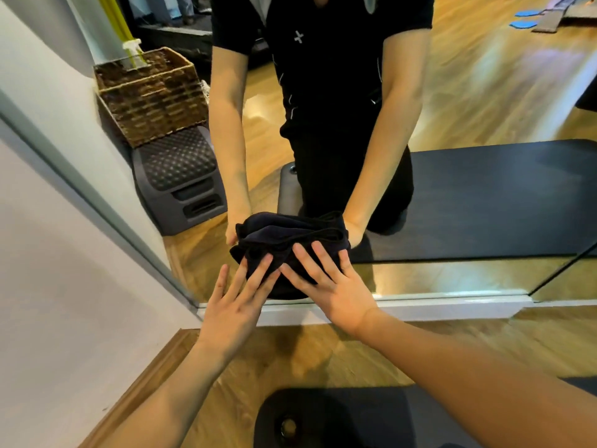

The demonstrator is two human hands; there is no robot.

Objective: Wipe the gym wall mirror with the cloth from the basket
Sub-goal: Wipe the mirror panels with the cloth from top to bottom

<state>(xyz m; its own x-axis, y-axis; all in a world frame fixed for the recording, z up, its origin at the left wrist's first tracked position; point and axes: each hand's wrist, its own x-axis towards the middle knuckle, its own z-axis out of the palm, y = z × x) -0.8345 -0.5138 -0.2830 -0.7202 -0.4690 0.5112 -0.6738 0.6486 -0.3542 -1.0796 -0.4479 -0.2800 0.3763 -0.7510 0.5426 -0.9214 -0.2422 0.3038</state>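
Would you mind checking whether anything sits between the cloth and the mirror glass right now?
Nothing visible does. Both the left hand and right hand press the dark cloth flat against the mirror, low down near its bottom edge.

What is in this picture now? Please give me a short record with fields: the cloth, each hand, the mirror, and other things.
cloth: dark cloth, bunched, pressed flat against the glass low down
left hand: straight fingers press on the cloth
right hand: straight fingers spread on the cloth
mirror: wall mirror, reaches down near the floor
other: woven basket seen as a reflection; dark mat on the wooden floor
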